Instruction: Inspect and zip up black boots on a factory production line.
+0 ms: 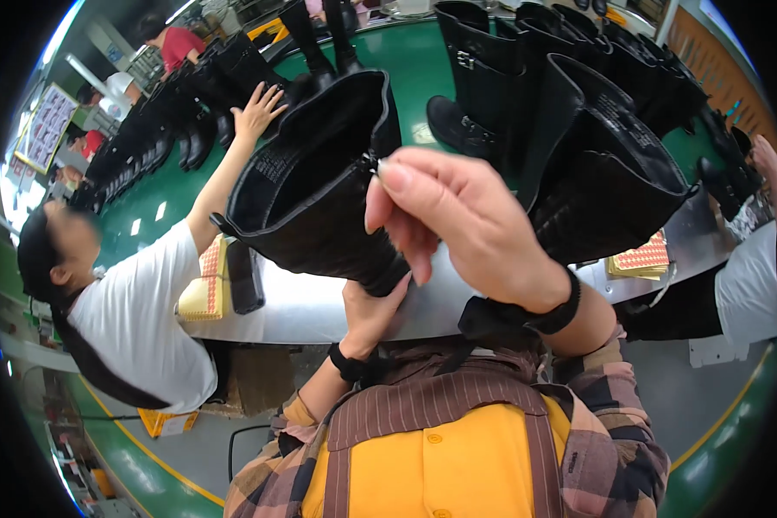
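Note:
A tall black boot (319, 194) stands upright before me, its wide top opening tilted toward me. My left hand (373, 312) is wrapped round the lower shaft, and the boot hides some of its fingers. At the top edge, my right hand (457, 220) is closed in a pinch on a small metal zipper pull (371, 162), mostly covered by the fingertips. To the right of that hand is another tall black boot (609, 186), its open top showing the lining. Behind it, a black boot with buckled straps (475, 86) stands on the green surface.
A metal table edge (319, 319) runs in front of me. On it lie yellow patterned pads (203, 289), a black phone-like object (244, 276) and another pad stack (643, 259). A co-worker (138, 302) at left reaches toward rows of boots (160, 121); another person (751, 276) is at right.

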The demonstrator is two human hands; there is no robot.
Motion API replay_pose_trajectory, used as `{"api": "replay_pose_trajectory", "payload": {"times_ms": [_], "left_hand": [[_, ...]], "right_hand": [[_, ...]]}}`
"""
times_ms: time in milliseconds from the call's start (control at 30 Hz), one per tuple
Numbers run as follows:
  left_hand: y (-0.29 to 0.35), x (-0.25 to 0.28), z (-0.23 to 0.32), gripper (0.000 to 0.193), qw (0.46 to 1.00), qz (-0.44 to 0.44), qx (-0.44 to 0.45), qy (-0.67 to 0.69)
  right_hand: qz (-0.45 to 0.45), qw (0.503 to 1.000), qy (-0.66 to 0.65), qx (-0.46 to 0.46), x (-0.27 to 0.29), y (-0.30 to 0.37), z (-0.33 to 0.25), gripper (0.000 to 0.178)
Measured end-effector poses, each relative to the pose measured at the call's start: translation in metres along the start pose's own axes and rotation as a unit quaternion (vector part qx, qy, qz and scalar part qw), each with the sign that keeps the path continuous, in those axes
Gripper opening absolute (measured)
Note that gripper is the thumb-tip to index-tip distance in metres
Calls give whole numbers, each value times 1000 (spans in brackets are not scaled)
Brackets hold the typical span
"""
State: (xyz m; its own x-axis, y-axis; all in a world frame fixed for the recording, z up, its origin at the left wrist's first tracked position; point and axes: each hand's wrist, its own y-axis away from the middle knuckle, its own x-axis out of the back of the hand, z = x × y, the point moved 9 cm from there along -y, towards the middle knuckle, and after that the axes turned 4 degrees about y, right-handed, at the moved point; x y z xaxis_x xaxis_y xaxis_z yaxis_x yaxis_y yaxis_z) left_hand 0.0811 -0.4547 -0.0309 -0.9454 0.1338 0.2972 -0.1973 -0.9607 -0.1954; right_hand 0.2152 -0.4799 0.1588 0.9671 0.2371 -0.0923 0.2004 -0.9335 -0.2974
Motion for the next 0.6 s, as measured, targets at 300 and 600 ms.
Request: {"api": "replay_pose_trajectory", "payload": {"times_ms": [300,600], "left_hand": [[3,9,-7,59,995,60,-74,8],[60,27,63,50,863,133,-487,-18]], "right_hand": [[-63,953,222,-194,59,143,123,19],[214,867,328,-307,156,232,126,31]]}}
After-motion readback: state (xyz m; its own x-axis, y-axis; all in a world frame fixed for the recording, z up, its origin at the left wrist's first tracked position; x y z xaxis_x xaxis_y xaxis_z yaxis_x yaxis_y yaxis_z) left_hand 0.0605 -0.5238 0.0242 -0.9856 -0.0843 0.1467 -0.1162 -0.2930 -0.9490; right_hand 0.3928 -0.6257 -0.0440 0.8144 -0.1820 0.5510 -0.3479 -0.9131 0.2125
